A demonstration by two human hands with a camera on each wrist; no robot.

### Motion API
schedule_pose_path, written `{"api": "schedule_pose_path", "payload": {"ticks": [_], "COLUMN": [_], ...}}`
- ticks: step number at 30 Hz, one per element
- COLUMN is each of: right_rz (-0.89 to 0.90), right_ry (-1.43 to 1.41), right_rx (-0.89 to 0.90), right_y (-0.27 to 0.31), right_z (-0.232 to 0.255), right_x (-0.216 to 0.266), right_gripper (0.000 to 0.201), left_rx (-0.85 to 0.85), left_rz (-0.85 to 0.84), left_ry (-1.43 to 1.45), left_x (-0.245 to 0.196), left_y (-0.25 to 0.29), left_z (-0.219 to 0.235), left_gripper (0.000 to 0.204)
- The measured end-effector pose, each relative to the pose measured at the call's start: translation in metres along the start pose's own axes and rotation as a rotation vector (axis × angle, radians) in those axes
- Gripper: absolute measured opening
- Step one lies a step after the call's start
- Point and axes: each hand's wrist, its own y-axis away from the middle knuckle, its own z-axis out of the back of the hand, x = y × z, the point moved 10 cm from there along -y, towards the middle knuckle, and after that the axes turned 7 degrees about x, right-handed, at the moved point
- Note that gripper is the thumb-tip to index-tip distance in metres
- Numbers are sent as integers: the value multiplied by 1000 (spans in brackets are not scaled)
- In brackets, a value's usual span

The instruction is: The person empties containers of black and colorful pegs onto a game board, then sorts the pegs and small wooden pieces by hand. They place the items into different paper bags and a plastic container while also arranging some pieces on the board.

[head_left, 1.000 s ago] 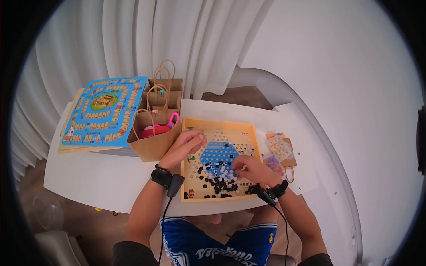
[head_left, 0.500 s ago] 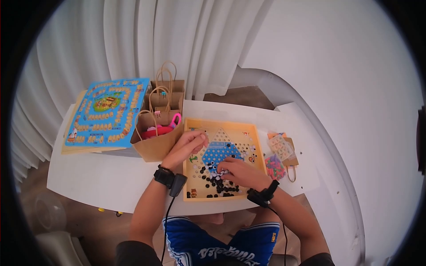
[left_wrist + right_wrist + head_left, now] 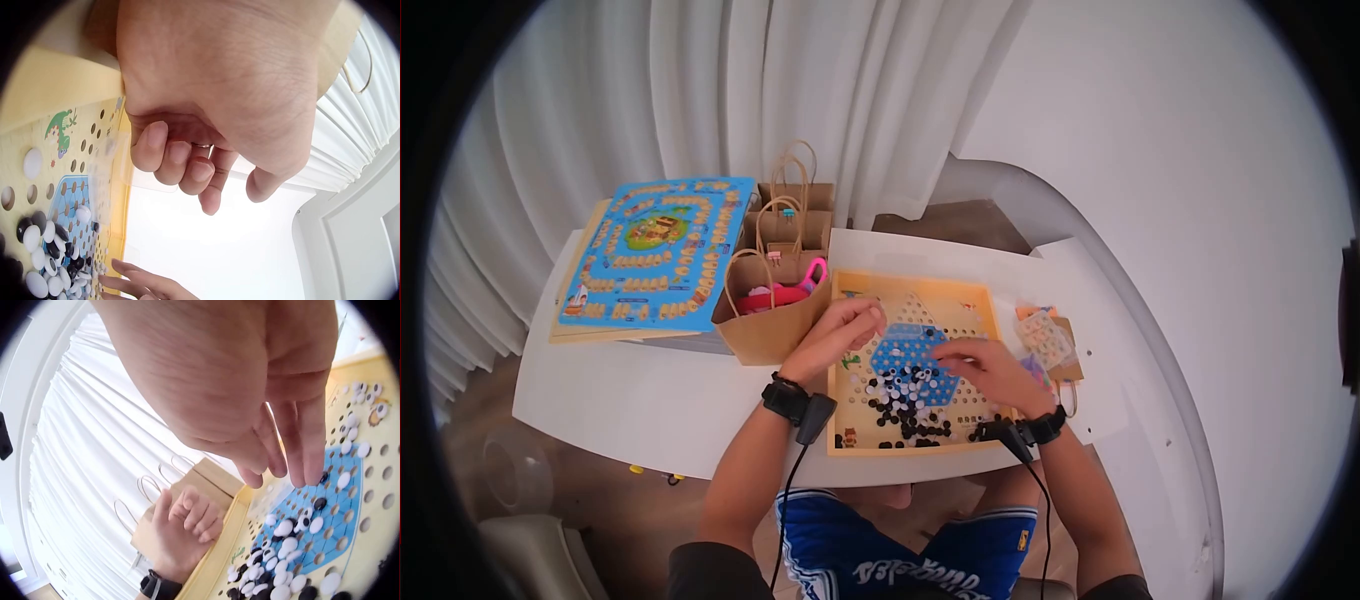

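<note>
Dozens of black and white pieces [image 3: 287,545] in a loose heap on the wooden board [image 3: 855,412]: expect light, hard, slippery handling and pinch at the rims, with the right hand [image 3: 998,375] above, straight-fingered, seemingly empty, and the left hand [image 3: 840,335] loosely curled, nothing visibly gripped.

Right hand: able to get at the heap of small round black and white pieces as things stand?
Probably yes: the bare right hand hovers over the yellow wooden tray, close to the heap, apparently empty, and no obstacle shows between them.
</note>
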Motion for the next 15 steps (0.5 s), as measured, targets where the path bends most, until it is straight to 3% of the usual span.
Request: {"api": "schedule_pose_path", "payload": {"ticks": [2, 3, 5, 6, 8, 9, 12, 15], "right_rz": [-57, -52, -171, -158, -146, -148, -125, -107], "right_ry": [-169, -171, -328, -336, -703, -719, -762, -735], "right_rx": [-179, -183, -464, -478, -642, -698, -726, -733], "right_y": [20, 32, 70, 79, 99, 104, 111, 112], "right_z": [26, 33, 66, 66, 65, 65, 68, 65], "right_x": [-19, -27, -65, -74, -106, -114, -110, -113], "right_gripper": [22, 22, 18, 18, 13, 12, 12, 11], "left_rx": [1, 6, 26, 26, 32, 33, 65, 121], "left_rz": [-4, 7, 13, 20, 32, -2, 8, 71], "left_ry": [-5, -20, -64, -101, -161, -186, -260, -573], "left_x": [0, 2, 1, 4, 12, 13, 15, 14], "left_y": [1, 3, -1, -2, -4, -6, -12, -16], "left_z": [1, 0, -1, -1, -2, -3, -7, -20], "left_gripper": [33, 30, 27, 23, 18, 15, 9, 10]}}
